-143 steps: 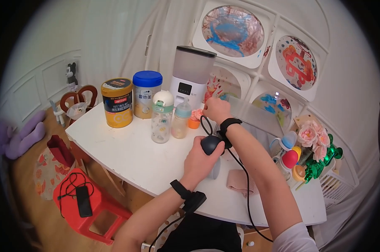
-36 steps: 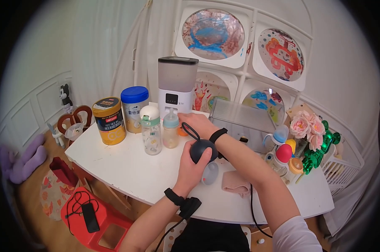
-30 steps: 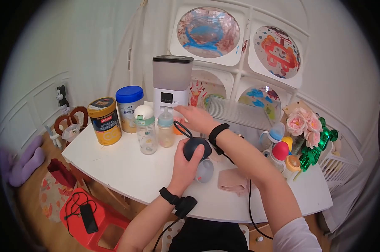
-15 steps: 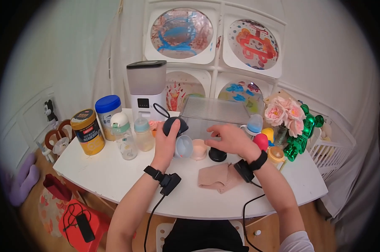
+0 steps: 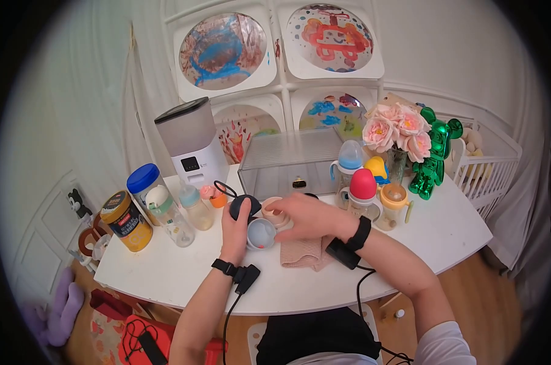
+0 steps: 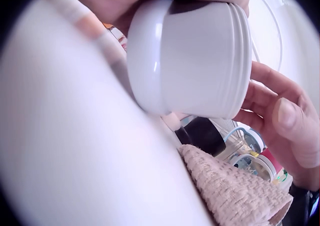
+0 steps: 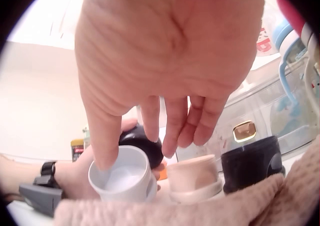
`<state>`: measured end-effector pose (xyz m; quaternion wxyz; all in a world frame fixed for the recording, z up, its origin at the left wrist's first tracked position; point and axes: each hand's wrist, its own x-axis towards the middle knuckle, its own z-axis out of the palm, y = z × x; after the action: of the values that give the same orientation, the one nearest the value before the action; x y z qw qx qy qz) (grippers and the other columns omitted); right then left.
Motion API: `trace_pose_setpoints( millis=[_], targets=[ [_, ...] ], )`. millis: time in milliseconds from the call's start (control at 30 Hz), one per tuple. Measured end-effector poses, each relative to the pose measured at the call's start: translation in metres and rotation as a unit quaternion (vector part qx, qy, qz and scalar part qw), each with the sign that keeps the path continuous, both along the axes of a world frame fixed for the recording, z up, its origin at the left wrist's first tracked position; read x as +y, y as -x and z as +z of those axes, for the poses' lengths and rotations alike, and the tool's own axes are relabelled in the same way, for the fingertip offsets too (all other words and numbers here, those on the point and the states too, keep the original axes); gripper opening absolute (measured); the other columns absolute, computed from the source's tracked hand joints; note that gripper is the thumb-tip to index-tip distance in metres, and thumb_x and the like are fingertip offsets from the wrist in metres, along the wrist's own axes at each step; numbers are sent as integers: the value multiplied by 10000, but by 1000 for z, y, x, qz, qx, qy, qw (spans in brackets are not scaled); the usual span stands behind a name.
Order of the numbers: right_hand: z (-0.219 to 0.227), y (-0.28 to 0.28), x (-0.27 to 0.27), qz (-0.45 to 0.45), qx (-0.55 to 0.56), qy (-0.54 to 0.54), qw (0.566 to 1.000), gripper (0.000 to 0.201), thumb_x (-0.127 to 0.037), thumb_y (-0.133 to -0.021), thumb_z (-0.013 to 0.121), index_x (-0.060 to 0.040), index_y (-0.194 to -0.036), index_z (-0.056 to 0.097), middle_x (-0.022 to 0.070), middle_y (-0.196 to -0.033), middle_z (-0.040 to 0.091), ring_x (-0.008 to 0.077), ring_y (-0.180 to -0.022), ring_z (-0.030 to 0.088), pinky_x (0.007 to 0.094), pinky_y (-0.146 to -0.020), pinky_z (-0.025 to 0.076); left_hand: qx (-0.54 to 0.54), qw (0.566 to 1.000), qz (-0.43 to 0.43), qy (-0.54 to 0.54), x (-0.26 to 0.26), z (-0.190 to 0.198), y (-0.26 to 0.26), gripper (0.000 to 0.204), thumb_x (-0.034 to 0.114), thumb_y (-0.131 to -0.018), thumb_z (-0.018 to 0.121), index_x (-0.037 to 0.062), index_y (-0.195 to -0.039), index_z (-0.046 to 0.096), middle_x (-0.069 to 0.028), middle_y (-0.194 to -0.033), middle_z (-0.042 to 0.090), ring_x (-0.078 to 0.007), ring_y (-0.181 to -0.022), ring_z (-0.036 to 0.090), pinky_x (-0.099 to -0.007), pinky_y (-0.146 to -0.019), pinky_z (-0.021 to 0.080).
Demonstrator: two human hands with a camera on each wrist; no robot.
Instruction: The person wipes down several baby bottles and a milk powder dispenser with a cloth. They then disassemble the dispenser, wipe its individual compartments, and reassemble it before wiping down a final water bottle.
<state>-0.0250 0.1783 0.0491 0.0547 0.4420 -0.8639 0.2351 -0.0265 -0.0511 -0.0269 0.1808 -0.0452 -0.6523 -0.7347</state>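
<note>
My left hand grips a dark navy dome-shaped lid with a loop strap. Right beside it is a small pale blue-white cup, its opening facing up; in the left wrist view the cup looks large and smooth, with ridges at one end. Over the cups hovers my right hand, fingers extended and loosely spread. In the right wrist view its thumb overlaps the pale cup's opening. A pink cup and a black cup stand close by, partly hidden by the right hand in the head view.
A folded pink cloth lies before the cups. At left are formula cans, bottles and a dispenser. Behind stands a clear box; at right are sippy cups, flowers and a green bear figure.
My right hand has left the spot by the small bottle and come right and forward, over the cups. The left hand keeps its grip on the navy lid. The head view has turned right.
</note>
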Motion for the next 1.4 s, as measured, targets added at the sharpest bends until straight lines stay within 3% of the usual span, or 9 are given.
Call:
trace_pose_setpoints(
  millis=[267,400,600,700,867,967,1067,1167,1400],
  targets=[
    [-36,-21,-36,6,236,30,971,770,-307,-738,879,35,-1353,569,182,-1220,653,334,-1212,599,411,-1030,523,41,998,33,34,-3,7,-13,555,431,-1024,705,-41,-1286,574,-129,-1193,668,-183,-1069,647,-317,-950,529],
    [-31,-18,-39,33,235,38,971,702,-274,-738,863,31,-1312,598,175,-1195,664,315,-1186,615,409,-1007,532,82,994,44,51,-16,6,-5,569,395,-1031,705,-25,-1366,519,-139,-1252,643,-203,-1140,628,-340,-1021,497],
    [-21,6,-59,57,174,-62,981,682,-348,-786,825,35,-1313,622,214,-1221,691,354,-1258,605,454,-1094,486,129,977,157,61,-19,21,-14,621,351,-1024,726,-4,-1444,438,-167,-1342,598,-252,-1231,604,-373,-1072,475],
    [-21,39,-73,68,149,-157,974,756,-424,-812,775,33,-1389,603,277,-1331,668,413,-1447,482,540,-1283,275,125,974,183,54,-20,23,-17,634,368,-1023,725,-8,-1442,435,-175,-1352,592,-258,-1240,602,-379,-1073,480],
    [-14,60,-85,99,83,-189,974,750,-490,-850,733,46,-1358,604,315,-1307,662,413,-1489,430,600,-1308,135,166,966,180,79,-17,25,-18,672,418,-1028,703,-42,-1440,438,-191,-1333,584,-251,-1208,601,-353,-1025,496],
    [-10,63,-93,-3,-40,-231,972,726,-511,-870,715,46,-1322,604,316,-1307,666,424,-1438,489,623,-1298,117,170,965,178,92,-17,24,-20,662,398,-1026,708,-35,-1445,435,-183,-1321,594,-250,-1205,608,-359,-1029,498],
    [-4,62,-85,-31,-62,-245,967,726,-516,-890,700,76,-1295,589,319,-1267,685,450,-1296,607,589,-1237,303,182,965,164,96,-17,20,-15,640,370,-1024,715,-23,-1445,438,-175,-1312,603,-243,-1202,614,-358,-1035,498],
    [-10,64,-74,-52,-35,-209,976,723,-503,-920,685,121,-1266,572,326,-1173,715,477,-1097,697,487,-955,561,178,971,137,85,-16,17,-14,590,272,-986,767,-12,-1395,450,-163,-1321,588,-243,-1170,632,-360,-1020,519],
    [-20,49,-51,-112,72,-184,974,811,-526,-906,707,116,-1371,536,338,-1286,669,431,-1264,634,480,-1056,506,119,981,101,118,-9,12,-14,654,363,-941,812,-16,-1360,484,-171,-1198,649,-249,-1071,671,-351,-960,536]
  ],
)
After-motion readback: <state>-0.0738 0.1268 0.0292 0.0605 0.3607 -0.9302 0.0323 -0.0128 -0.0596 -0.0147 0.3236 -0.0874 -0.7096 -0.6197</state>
